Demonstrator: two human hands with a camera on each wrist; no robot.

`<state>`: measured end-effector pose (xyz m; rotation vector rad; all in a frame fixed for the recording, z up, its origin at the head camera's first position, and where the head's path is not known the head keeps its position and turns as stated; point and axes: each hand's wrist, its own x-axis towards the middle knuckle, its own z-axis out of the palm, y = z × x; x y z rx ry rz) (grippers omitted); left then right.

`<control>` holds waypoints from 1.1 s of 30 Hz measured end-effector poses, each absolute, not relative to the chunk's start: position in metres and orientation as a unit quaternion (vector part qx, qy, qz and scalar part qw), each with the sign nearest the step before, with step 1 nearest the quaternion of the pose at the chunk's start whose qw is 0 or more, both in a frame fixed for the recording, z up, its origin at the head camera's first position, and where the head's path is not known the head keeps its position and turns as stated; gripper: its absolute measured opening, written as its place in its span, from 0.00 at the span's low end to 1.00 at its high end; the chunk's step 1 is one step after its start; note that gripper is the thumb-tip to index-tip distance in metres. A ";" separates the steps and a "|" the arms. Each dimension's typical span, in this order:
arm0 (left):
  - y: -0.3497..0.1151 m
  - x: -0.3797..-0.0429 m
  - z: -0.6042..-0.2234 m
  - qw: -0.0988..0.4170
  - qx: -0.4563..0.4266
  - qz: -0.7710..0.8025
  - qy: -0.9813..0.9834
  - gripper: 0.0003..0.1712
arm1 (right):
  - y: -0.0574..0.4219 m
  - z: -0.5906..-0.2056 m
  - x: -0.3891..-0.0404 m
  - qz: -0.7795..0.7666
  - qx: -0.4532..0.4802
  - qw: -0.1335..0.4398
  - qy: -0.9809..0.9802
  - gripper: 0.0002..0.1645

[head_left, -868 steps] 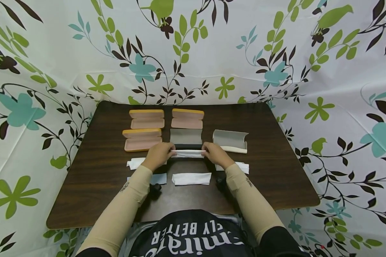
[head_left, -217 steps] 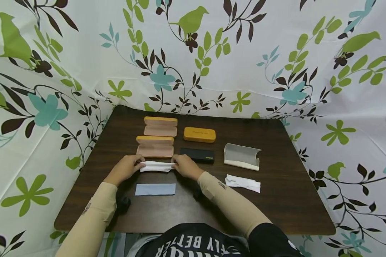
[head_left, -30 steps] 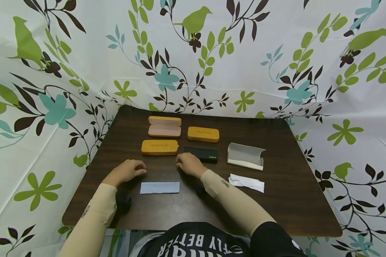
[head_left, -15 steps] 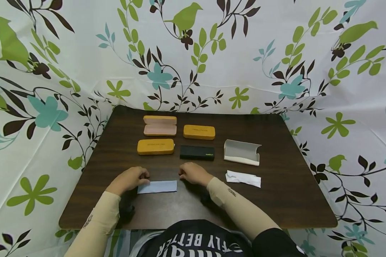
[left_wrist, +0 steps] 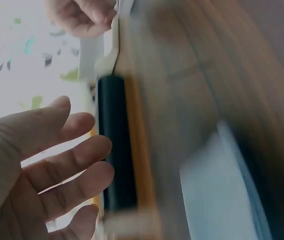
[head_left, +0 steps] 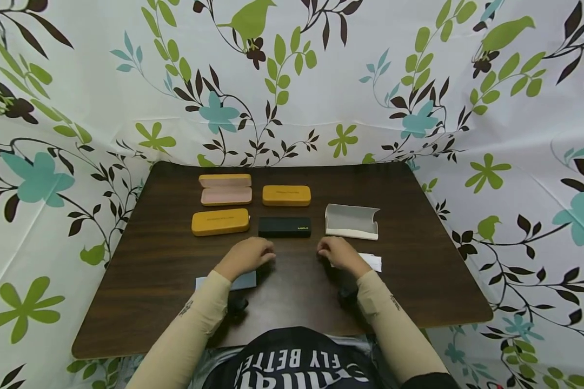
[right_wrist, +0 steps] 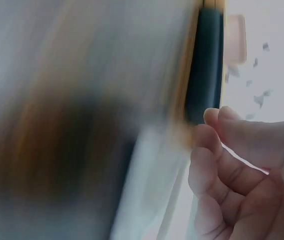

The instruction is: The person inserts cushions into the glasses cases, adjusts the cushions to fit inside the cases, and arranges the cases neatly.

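Note:
My left hand (head_left: 245,255) hovers over the table with loosely bent fingers and holds nothing. Its forearm partly covers a folded light-blue cloth (head_left: 243,281), whose layered edge (left_wrist: 217,195) shows in the left wrist view. To the right, my right hand (head_left: 340,254) has loosely curled fingers, nothing in them, and partly covers a folded white cloth (head_left: 373,262). Just beyond that hand lies an open off-white glasses case (head_left: 352,220) with a grey inside. A closed black glasses case (head_left: 284,227) lies between and beyond both hands.
Two closed yellow glasses cases lie farther back, one at left (head_left: 220,222) and one behind the black case (head_left: 286,195). An open yellow case (head_left: 226,190) with pink lining stands at the back left. A patterned curtain (head_left: 292,81) hangs behind the brown table (head_left: 418,292).
Since the oldest frame, two yellow cases and the black case have been closed, and several white cloths have left the tabletop. In the last second both hands have moved right, the right one reaching the white cloth.

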<state>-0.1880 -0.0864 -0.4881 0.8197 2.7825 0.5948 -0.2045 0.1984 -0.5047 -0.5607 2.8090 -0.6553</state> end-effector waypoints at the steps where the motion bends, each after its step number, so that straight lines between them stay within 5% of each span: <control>1: -0.075 -0.192 -0.489 0.088 0.283 0.197 0.934 0.06 | 0.210 -0.505 -0.205 -0.224 -0.176 0.098 0.953 0.04; 12: 0.023 -0.225 -0.501 0.075 0.306 0.162 0.935 0.07 | 0.297 -0.512 -0.196 -0.215 -0.055 0.056 0.973 0.04; 33: 0.100 -0.230 -0.522 0.050 0.303 0.051 0.950 0.18 | 0.329 -0.527 -0.189 -0.195 -0.023 0.062 0.979 0.12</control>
